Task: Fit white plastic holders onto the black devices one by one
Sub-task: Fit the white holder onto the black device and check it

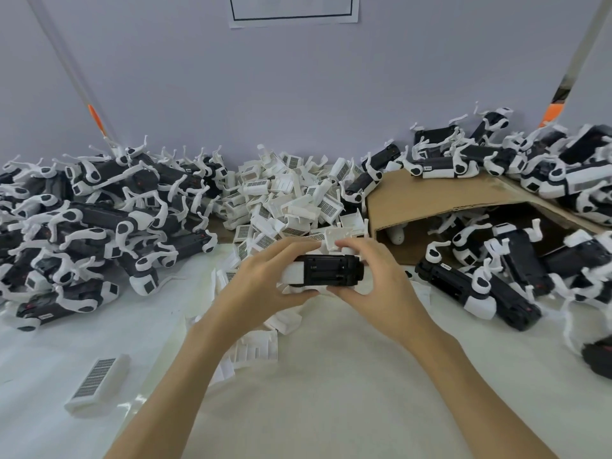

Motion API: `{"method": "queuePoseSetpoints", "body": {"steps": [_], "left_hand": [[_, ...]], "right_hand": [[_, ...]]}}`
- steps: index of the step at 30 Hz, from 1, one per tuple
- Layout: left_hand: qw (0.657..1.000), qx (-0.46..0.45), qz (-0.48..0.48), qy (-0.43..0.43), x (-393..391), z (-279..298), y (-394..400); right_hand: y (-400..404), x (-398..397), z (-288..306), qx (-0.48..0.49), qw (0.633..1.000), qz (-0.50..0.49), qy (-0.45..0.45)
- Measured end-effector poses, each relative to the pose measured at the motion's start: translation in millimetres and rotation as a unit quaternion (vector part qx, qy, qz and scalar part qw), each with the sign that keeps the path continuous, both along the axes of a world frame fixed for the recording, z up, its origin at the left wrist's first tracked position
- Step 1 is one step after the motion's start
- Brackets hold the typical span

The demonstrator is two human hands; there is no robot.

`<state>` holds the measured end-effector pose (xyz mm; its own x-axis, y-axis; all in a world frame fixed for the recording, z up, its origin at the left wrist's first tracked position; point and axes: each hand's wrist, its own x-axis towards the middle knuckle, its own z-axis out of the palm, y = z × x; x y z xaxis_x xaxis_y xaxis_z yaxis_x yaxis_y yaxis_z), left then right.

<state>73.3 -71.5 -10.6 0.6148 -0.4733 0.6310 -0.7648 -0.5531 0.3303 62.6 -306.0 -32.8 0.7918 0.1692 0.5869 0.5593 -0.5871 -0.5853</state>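
A brown cardboard box (440,197) lies open at right. A framed white sheet (293,11) hangs on the pale wall (265,87).

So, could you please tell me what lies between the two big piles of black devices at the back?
In the head view, a heap of loose white holders lies between the left pile and the right pile.

Two hands, one black device (331,270) held between them, one cardboard box (443,200), and way too many white holders (288,190) and fitted devices (99,207) to count.

left hand (265,276) and right hand (374,279) gripping black device (331,270), white holder (294,272) fitted
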Motion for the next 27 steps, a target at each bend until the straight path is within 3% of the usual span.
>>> {"method": "queuePoseSetpoints", "body": {"steps": [6,12,17,20,24,27], "left_hand": [[0.998,0.02,0.022,-0.054,2.7,-3.7,3.1],[0.996,0.009,0.031,-0.08,7.1,-1.4,13.4],[0.993,-0.106,0.033,0.041,7.2,-0.3,16.1],[0.97,-0.206,0.006,0.129,5.5,2.5,12.6],[0.942,-0.29,0.028,0.167,0.8,-1.9,-7.0],[0.92,-0.327,0.057,0.21,-4.6,-7.8,-25.5]], "right_hand": [[5.8,-2.2,4.7,-0.048,0.99,-0.03,-0.126],[4.4,-6.2,8.6,-0.066,0.996,0.015,-0.057],[5.5,-4.3,4.8,0.008,0.999,0.037,-0.018],[9.4,-5.0,2.9,0.061,0.997,0.053,0.008],[16.4,-7.3,2.7,0.163,0.984,0.063,0.038],[20.2,-9.3,0.7,0.165,0.983,0.045,0.06]]}}
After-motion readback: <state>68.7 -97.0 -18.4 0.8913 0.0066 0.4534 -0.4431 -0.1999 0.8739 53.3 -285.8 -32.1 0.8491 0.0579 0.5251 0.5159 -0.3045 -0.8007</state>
